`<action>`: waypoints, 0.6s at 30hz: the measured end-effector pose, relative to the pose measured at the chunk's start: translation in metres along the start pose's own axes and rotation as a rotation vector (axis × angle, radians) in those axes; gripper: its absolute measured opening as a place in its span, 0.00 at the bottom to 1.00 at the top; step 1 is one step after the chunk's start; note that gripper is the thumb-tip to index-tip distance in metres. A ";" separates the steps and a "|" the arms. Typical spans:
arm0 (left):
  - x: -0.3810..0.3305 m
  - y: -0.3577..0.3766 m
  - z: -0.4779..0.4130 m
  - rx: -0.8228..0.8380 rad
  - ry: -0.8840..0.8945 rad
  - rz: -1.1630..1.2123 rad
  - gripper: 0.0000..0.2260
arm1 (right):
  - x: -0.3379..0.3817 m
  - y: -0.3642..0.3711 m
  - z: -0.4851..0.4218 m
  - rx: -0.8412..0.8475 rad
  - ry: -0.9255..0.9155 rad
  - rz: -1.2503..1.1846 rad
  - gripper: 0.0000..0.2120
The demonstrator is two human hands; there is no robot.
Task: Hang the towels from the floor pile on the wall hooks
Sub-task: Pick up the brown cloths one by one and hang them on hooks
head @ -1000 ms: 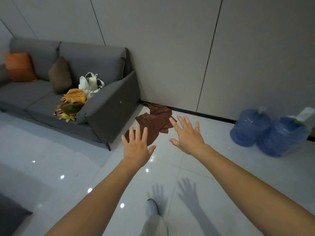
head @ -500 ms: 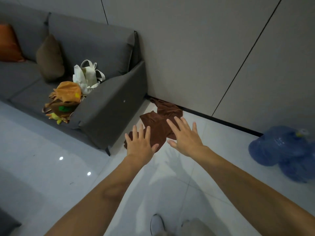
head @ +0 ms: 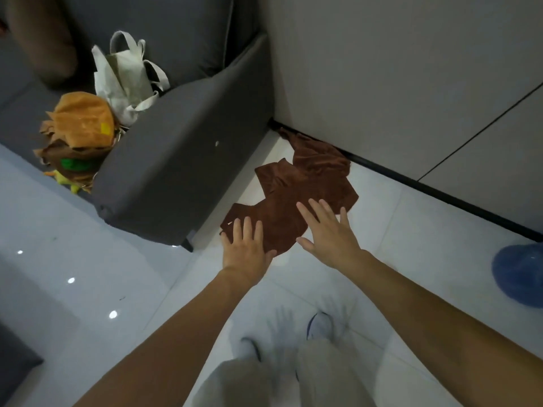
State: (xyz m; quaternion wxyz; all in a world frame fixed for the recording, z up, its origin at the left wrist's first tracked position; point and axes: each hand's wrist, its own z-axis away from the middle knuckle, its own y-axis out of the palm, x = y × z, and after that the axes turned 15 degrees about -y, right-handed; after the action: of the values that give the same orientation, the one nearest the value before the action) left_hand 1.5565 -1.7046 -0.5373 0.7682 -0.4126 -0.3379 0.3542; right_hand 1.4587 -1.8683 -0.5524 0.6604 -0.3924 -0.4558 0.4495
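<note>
At ten o'clock a grey sofa (head: 164, 177) is seen, with an orange and brown bundle (head: 79, 133) and a pale cloth bag (head: 126, 80) lying on its seat against the armrest. The left hand (head: 245, 251) is stretched out palm down over the white tiled floor (head: 88, 259). Its grip is apart, with the fingers straight and nothing held. Its fingertips are seen over the near corner of the brown towels (head: 296, 198). These lie in a loose pile on the floor at twelve o'clock, between the sofa's end and the foot of the grey panelled wall (head: 382, 69). The right hand (head: 329, 233) is held out at one o'clock, its grip likewise apart, fingers spread over the pile's near edge. Whether either hand touches the cloth cannot be told. A blue water bottle (head: 520, 274) is cut off by the frame at three o'clock. Pale trousers (head: 264, 383) and shoes (head: 320, 324) are seen at six o'clock.
</note>
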 end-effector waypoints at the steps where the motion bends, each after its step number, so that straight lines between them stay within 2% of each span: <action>1: -0.004 0.015 -0.020 0.012 0.011 -0.008 0.33 | -0.009 0.016 -0.015 0.014 -0.001 -0.002 0.36; 5: -0.021 0.096 -0.114 0.062 0.052 -0.054 0.32 | -0.042 0.108 -0.086 0.039 0.003 0.012 0.36; 9: -0.044 0.207 -0.214 0.105 0.101 -0.078 0.32 | -0.069 0.230 -0.159 0.056 0.033 0.023 0.35; 14: -0.060 0.347 -0.304 0.082 0.304 -0.197 0.32 | -0.104 0.365 -0.223 0.112 -0.002 0.053 0.35; 18: -0.066 0.425 -0.353 0.090 0.385 -0.231 0.31 | -0.126 0.435 -0.261 0.154 -0.027 0.061 0.35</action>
State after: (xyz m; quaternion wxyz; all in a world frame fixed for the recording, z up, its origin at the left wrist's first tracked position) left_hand 1.6957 -1.7251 -1.0758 0.8715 -0.3967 -0.2140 0.1934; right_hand 1.5825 -1.8910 -1.0596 0.6684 -0.3481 -0.4168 0.5083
